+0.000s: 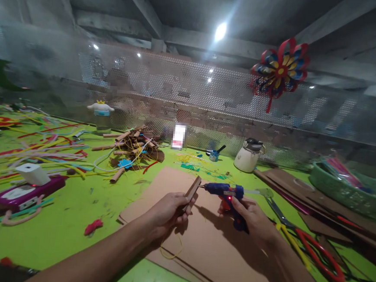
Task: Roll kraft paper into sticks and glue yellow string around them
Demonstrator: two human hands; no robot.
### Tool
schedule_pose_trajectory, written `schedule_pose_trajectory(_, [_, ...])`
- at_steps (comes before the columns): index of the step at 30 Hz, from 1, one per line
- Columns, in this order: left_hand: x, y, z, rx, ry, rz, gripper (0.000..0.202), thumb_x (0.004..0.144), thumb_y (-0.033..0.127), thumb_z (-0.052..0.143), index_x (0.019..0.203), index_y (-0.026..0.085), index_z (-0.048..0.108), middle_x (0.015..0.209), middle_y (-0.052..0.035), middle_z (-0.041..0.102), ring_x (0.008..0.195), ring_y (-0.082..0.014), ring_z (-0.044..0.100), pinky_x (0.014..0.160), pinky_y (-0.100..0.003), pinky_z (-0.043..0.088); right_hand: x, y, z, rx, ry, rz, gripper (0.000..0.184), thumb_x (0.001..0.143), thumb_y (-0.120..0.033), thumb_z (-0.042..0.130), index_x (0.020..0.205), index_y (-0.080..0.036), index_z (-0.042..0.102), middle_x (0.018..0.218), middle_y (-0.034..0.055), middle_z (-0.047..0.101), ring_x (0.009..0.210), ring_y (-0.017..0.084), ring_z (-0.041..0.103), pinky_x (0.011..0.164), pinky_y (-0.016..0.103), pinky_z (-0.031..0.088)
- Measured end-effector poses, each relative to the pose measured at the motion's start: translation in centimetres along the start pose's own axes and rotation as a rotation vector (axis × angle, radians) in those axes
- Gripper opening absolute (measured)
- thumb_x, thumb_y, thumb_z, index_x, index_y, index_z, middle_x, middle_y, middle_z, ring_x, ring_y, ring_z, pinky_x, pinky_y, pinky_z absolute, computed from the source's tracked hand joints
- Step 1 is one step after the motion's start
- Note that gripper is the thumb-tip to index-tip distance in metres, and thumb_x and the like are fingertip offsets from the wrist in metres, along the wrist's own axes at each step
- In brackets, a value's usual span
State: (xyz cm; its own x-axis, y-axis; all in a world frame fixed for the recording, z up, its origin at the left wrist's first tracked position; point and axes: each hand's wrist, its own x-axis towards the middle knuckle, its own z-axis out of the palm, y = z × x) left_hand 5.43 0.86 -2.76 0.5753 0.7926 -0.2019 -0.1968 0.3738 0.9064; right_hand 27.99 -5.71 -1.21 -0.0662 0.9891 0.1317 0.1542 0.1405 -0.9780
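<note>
My left hand [172, 209] pinches a narrow brown cardboard strip [194, 187], tilted up and away from me. Wrapped around the handle of a blue hot glue gun [225, 190] is my right hand [250, 215]. The gun points left, its nozzle at or very near the strip's edge; whether they touch I cannot tell. A red light glows on its side, and a clear glue stick pokes out of its back end. Below both hands lie flat brown cardboard sheets [158, 186]. A thin yellow string loops under my left hand.
Red-handled scissors [320, 255] lie at the right beside more cardboard and a green basket [330, 187]. A white jar [248, 156] stands behind. Cardboard rolls [135, 143] are piled back left. A purple power strip [27, 193] and scattered pipe cleaners [44, 151] occupy the left.
</note>
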Motion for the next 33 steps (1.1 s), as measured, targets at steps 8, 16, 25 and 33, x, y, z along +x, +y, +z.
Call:
schedule_pose_trajectory(8, [-0.3, 0.5, 0.4, 0.023, 0.02, 0.01, 0.013, 0.073, 0.022, 0.057, 0.078, 0.011, 0.054, 0.052, 0.0025, 0.047, 0.037, -0.0025, 0.035, 0.037, -0.017, 0.019, 0.2, 0.2, 0.2, 0.125, 0.113, -0.017, 0.045, 0.079, -0.05, 0.054, 0.091, -0.009, 0.066, 0.082, 0.0112, 0.064, 0.072, 0.02, 0.059, 0.069, 0.032, 0.045])
schedule_pose_trajectory(16, [-0.5, 0.5, 0.2, -0.015, 0.041, 0.022, 0.007, 0.071, 0.017, 0.051, 0.073, 0.011, 0.053, 0.051, 0.0025, 0.045, 0.035, -0.0013, 0.032, 0.035, -0.017, 0.015, 0.1, 0.2, 0.6, 0.183, 0.126, -0.02, 0.04, 0.078, -0.049, 0.056, 0.085, -0.011, 0.067, 0.079, 0.0096, 0.064, 0.071, 0.018, 0.059, 0.069, 0.03, 0.046])
schedule_pose_trajectory(25, [-0.9, 1.0, 0.7, 0.01, 0.043, 0.024, 0.011, 0.073, 0.017, 0.049, 0.077, 0.01, 0.056, 0.05, 0.0024, 0.046, 0.037, -0.0025, 0.034, 0.037, -0.017, 0.018, 0.3, 0.7, 0.6, 0.127, 0.117, -0.022, 0.04, 0.079, -0.049, 0.054, 0.087, -0.012, 0.067, 0.08, 0.0092, 0.064, 0.073, 0.018, 0.058, 0.072, 0.03, 0.044])
schedule_pose_trajectory(33, [-1.1, 1.1, 0.8, 0.011, 0.041, 0.044, 0.014, 0.073, 0.02, 0.052, 0.08, 0.009, 0.059, 0.052, 0.0017, 0.047, 0.037, -0.0025, 0.035, 0.037, -0.017, 0.017, 0.2, 0.4, 0.7, 0.094, 0.154, 0.029, 0.044, 0.077, -0.054, 0.053, 0.084, -0.013, 0.067, 0.079, 0.0083, 0.065, 0.072, 0.018, 0.057, 0.069, 0.03, 0.045])
